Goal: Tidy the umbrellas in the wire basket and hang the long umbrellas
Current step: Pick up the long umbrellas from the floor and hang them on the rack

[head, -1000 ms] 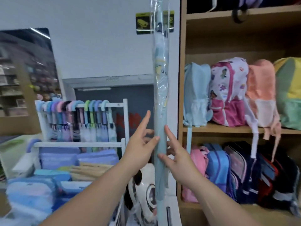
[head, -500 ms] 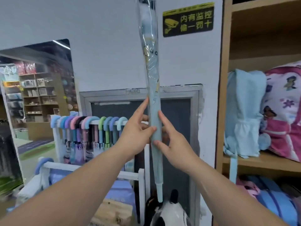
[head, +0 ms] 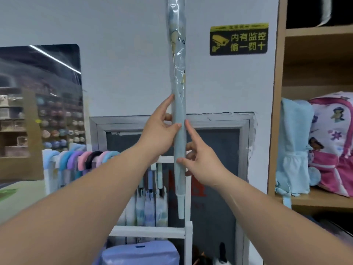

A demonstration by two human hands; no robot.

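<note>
A long pale blue umbrella (head: 178,77) in a clear plastic sleeve stands upright in front of me, tip pointing down, its handle end out of frame above. My left hand (head: 160,132) grips its shaft from the left, thumb across the front. My right hand (head: 200,161) holds it from the right just below, index finger stretched up along the shaft and thumb pressing its front. Behind my arms a white rack (head: 152,231) carries a row of hanging long umbrellas (head: 91,157) with coloured curved handles.
A wooden shelf unit (head: 277,111) with backpacks (head: 330,142) stands at the right. A yellow and black sign (head: 238,39) is on the white wall, a grey framed panel (head: 244,142) below it. A purple folded umbrella pack (head: 141,253) lies at the bottom.
The umbrella has risen, its tip now well above the lower rack bar. My view has turned left and up, so the shelf has slid to the right. Both hands stay on the shaft.
</note>
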